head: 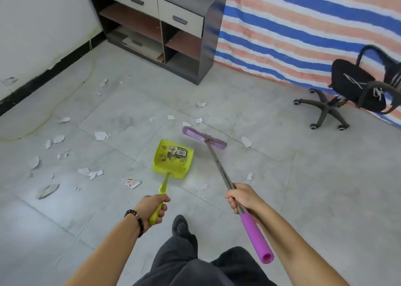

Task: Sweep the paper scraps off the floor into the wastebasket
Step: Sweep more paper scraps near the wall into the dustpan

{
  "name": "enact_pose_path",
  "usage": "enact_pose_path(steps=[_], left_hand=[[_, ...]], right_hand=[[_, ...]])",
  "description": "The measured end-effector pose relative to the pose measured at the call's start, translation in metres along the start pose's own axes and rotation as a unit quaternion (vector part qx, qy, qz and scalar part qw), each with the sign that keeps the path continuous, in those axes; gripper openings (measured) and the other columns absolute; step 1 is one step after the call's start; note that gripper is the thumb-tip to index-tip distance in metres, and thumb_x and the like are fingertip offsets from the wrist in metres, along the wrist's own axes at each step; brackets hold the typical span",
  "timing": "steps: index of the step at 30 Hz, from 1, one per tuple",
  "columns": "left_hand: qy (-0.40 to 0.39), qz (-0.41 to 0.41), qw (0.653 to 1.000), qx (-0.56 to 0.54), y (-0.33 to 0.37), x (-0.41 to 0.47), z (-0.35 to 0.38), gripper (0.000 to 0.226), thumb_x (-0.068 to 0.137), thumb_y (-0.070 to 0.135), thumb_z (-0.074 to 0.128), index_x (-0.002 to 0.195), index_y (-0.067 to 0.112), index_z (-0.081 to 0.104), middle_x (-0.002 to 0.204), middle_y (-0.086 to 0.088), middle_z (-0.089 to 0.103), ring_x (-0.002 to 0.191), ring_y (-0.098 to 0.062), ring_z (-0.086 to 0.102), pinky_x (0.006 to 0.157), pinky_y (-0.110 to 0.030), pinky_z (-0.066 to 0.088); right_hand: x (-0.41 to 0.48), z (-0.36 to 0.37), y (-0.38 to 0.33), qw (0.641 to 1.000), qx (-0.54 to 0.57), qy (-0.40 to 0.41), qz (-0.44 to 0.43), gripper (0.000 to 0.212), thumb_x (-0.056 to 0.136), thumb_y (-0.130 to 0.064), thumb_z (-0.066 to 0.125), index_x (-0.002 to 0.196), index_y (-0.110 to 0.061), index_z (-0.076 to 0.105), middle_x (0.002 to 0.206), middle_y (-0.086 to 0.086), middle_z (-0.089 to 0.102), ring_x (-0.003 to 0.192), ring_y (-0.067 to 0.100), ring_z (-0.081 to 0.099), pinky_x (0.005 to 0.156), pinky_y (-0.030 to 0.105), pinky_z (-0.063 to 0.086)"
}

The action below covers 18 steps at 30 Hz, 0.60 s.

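Note:
White paper scraps (101, 135) lie scattered over the grey tiled floor, most of them to the left and several beyond the broom. My left hand (154, 207) grips the handle of a yellow-green dustpan (173, 158), which holds dirt and a labelled scrap. My right hand (239, 197) grips the metal pole of a broom just above its purple foam grip. The purple broom head (204, 138) is on or just above the floor, to the right of the dustpan's far edge. No wastebasket is in view.
A grey cabinet (184, 46) with drawers and open shelves stands at the back. A striped tarp (303, 25) hangs at the back right, with a black office chair (355, 86) in front of it. My dark shoe (180, 225) is near the bottom centre.

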<state>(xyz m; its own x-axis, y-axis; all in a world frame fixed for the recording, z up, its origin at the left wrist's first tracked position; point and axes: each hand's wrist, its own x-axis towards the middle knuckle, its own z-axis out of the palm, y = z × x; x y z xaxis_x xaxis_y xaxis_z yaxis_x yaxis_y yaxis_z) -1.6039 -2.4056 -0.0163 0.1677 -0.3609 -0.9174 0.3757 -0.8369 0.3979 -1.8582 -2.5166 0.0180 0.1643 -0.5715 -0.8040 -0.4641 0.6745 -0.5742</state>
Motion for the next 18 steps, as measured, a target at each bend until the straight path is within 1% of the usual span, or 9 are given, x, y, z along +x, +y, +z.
enact_pose_path(steps=[2,3,5,7,9,11,13,16,18], left_hand=[[0.04,0.007,0.994,0.098,0.033,0.019,-0.002,0.011,0.089,0.01,0.059,0.082,0.009,0.05,0.062,-0.005,0.046,0.041,-0.016,0.035,0.042,-0.016,0.026],[0.066,0.021,0.984,0.162,0.047,0.027,-0.002,0.014,0.088,0.012,0.057,0.079,0.011,0.047,0.063,-0.005,0.044,0.045,-0.018,0.033,0.045,-0.018,0.024],[0.116,0.057,0.947,0.294,0.072,0.041,-0.002,0.019,0.086,0.021,0.055,0.072,0.011,0.046,0.064,-0.004,0.048,0.051,-0.022,0.04,0.048,-0.021,0.029],[0.158,0.08,0.909,0.377,0.097,0.05,0.001,0.022,0.087,0.026,0.054,0.07,0.013,0.048,0.065,-0.002,0.053,0.058,-0.021,0.049,0.05,-0.025,0.033],[0.177,0.083,0.891,0.41,0.119,0.058,0.008,0.022,0.087,0.026,0.054,0.07,0.013,0.049,0.065,-0.001,0.054,0.057,-0.019,0.05,0.049,-0.026,0.034],[0.202,0.068,0.89,0.404,0.137,0.068,0.015,0.023,0.087,0.026,0.054,0.07,0.012,0.049,0.063,-0.001,0.053,0.054,-0.019,0.048,0.048,-0.025,0.034],[0.233,0.052,0.891,0.386,0.155,0.079,0.025,0.025,0.087,0.025,0.055,0.067,0.012,0.047,0.06,-0.001,0.05,0.051,-0.02,0.043,0.047,-0.024,0.031],[0.261,0.032,0.888,0.377,0.181,0.096,0.046,0.028,0.087,0.024,0.056,0.065,0.012,0.044,0.057,-0.002,0.047,0.049,-0.022,0.04,0.046,-0.024,0.029],[0.273,0.029,0.881,0.386,0.198,0.107,0.058,0.029,0.087,0.026,0.056,0.065,0.012,0.044,0.057,-0.002,0.047,0.05,-0.022,0.041,0.046,-0.025,0.029]], right_hand=[[0.024,0.001,-0.037,1.0,-0.024,0.004,-0.006,0.007,0.081,0.005,0.052,0.08,-0.002,0.052,0.051,0.008,0.048,0.04,0.015,0.042,0.039,0.021,0.038],[0.034,0.0,-0.054,0.999,-0.035,0.002,-0.008,0.007,0.081,0.004,0.052,0.081,-0.003,0.053,0.051,0.008,0.049,0.041,0.016,0.043,0.04,0.022,0.038],[0.058,-0.004,-0.083,0.999,-0.051,-0.002,-0.013,0.008,0.079,0.004,0.051,0.083,-0.003,0.053,0.052,0.008,0.05,0.042,0.017,0.044,0.041,0.024,0.04],[0.092,-0.013,-0.113,0.997,-0.071,-0.006,-0.027,0.009,0.079,0.004,0.052,0.085,-0.002,0.054,0.053,0.009,0.052,0.043,0.019,0.046,0.043,0.027,0.043],[0.138,-0.025,-0.144,0.994,-0.103,-0.005,-0.046,0.013,0.078,0.003,0.052,0.091,0.002,0.057,0.053,0.009,0.054,0.045,0.023,0.049,0.045,0.03,0.045],[0.194,-0.035,-0.174,0.992,-0.111,-0.002,-0.065,0.014,0.082,0.002,0.052,0.095,0.002,0.056,0.053,0.009,0.054,0.042,0.023,0.049,0.044,0.03,0.046],[0.255,-0.039,-0.198,0.992,-0.104,0.001,-0.071,0.013,0.09,-0.002,0.05,0.102,0.001,0.055,0.059,0.01,0.053,0.041,0.019,0.05,0.042,0.028,0.048],[0.344,-0.039,-0.213,0.993,-0.109,0.013,-0.033,0.019,0.098,-0.013,0.043,0.112,-0.002,0.051,0.069,0.013,0.052,0.045,0.019,0.052,0.043,0.027,0.051],[0.383,-0.038,-0.208,0.98,-0.197,0.016,-0.01,0.024,0.095,-0.015,0.035,0.115,-0.009,0.048,0.077,0.018,0.059,0.045,0.025,0.055,0.046,0.029,0.05]])
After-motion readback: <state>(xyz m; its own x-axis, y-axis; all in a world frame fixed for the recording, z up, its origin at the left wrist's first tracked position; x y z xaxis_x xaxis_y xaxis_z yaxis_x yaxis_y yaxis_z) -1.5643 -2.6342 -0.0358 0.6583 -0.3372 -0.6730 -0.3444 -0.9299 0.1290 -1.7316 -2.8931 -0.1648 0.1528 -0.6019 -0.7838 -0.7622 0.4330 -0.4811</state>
